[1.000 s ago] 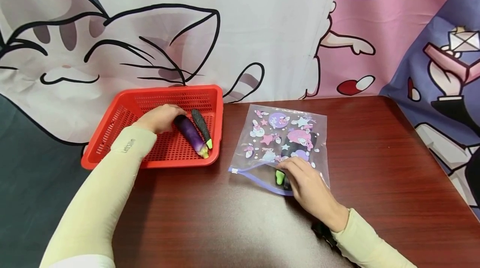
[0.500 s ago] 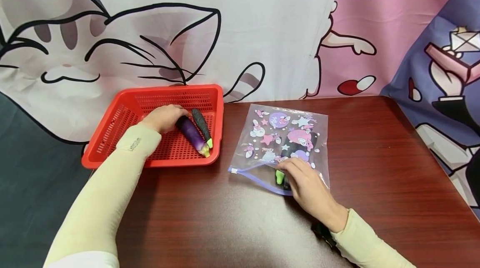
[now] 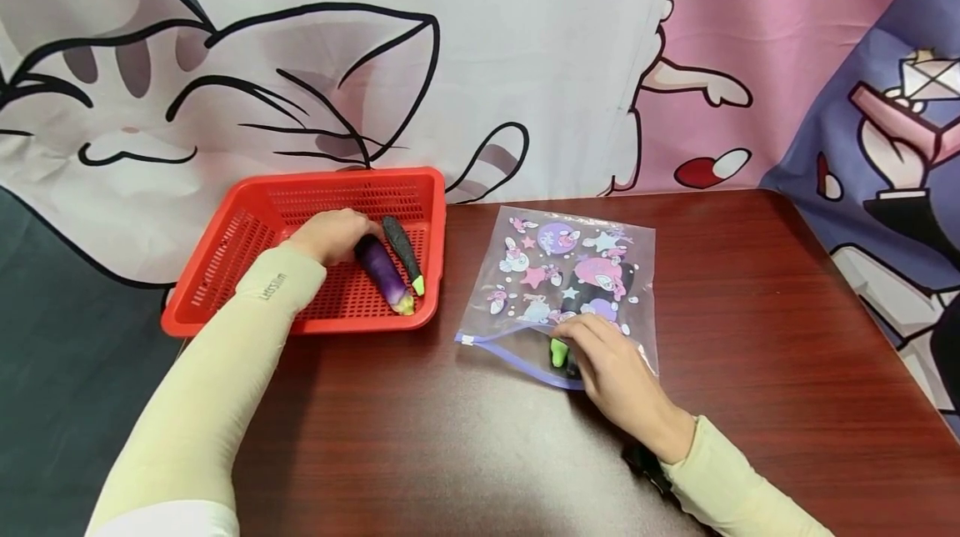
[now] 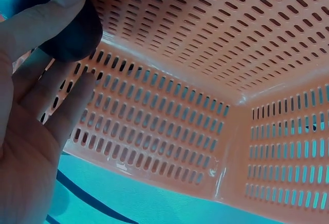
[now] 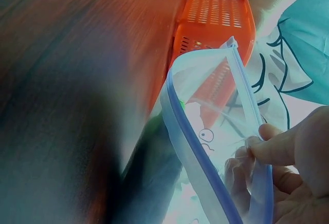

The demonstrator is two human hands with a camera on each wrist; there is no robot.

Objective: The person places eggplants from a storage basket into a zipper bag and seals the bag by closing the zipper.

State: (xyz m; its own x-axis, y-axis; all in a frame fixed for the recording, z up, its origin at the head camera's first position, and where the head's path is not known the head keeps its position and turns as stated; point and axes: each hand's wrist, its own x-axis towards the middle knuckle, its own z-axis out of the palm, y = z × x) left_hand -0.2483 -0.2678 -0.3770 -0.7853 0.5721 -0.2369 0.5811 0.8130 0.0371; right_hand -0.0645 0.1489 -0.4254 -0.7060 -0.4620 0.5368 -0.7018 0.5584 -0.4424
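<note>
The purple eggplant point(image 3: 384, 270) lies in the red basket point(image 3: 360, 327), its dark end gripped between the thumb and fingers of the left hand point(image 3: 333, 235); its long axis slants from that grip toward the near right corner, stem end outermost; the right hand point(image 3: 618, 370), farther off, pinches the gaping printed bag point(image 3: 487, 291); of the 2, the left is nearer.

The basket point(image 3: 360, 327) is red, the eggplant point(image 3: 382, 272) purple, the bag point(image 3: 525, 297) pink-and-lilac patterned.
</note>
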